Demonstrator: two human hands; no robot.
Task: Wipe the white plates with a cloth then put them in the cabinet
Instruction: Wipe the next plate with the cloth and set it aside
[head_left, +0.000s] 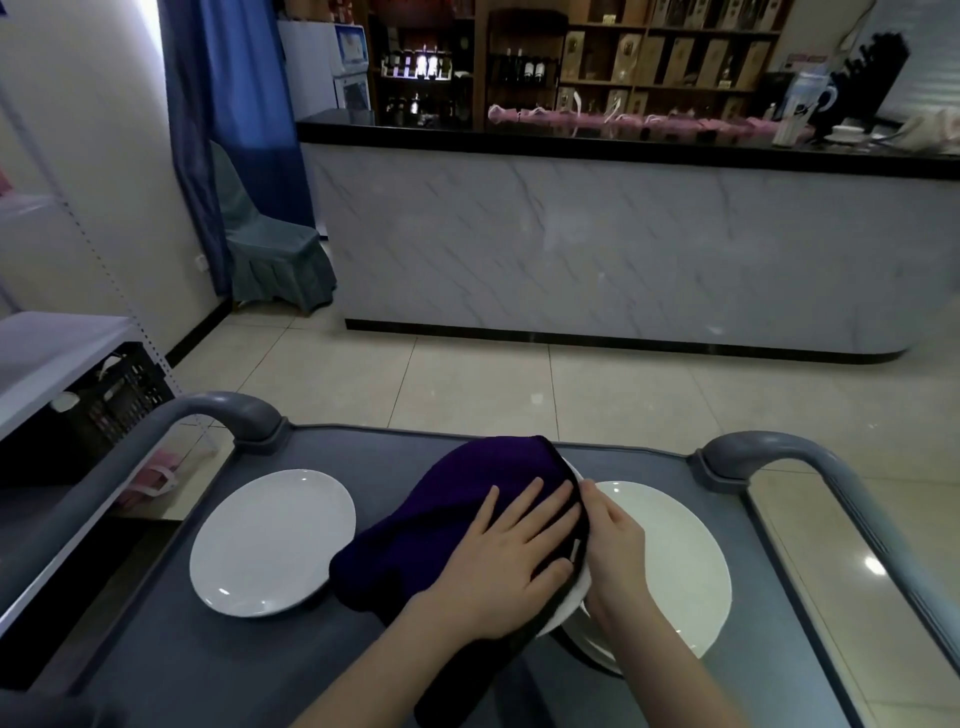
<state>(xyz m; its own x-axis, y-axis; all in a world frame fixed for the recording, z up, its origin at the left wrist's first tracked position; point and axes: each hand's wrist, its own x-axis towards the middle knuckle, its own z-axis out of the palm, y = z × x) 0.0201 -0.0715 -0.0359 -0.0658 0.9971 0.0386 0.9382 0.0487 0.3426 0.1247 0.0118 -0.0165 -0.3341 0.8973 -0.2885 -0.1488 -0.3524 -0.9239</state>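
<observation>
While the L hand (498, 566) lies flat on the purple cloth (441, 525), the R hand (615, 545) grips the plate (575, 595) w/ curled fingers.

cloth (452, 499): showing plain deep purple under the left fingers (524, 506)
held plate (574, 597): rim showing white
left plate (270, 540): gleaming plain white, left of the fingers
right plate (675, 561): gleaming plain white, right of them
cart (171, 649): showing slate grey
counter (597, 249): showing pale marble, grey veining, beyond the fingers
</observation>
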